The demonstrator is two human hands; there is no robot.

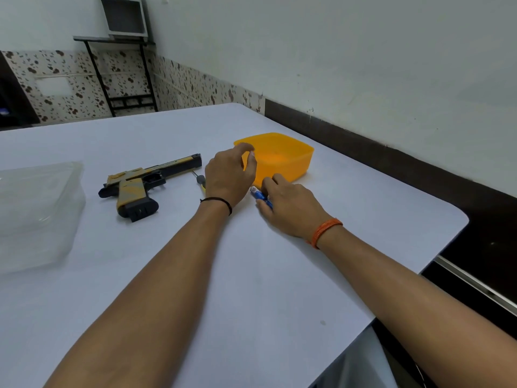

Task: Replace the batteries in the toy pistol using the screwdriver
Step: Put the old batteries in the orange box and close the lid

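A black and yellow toy pistol [145,183] lies on its side on the white table [167,275], left of centre. Just right of its muzzle lies the screwdriver [200,179], mostly hidden behind my left hand [228,177]. That hand hovers with loosely curled fingers near the rim of an orange box [285,156] and holds nothing that I can see. My right hand [288,205] rests on the table in front of the box, its fingers curled over blue batteries [260,195] that lie on the tabletop.
A clear plastic container [36,211] stands at the left edge of the table. The table's right edge runs beside a dark band along the wall. A black metal stand is far back by the patterned wall.
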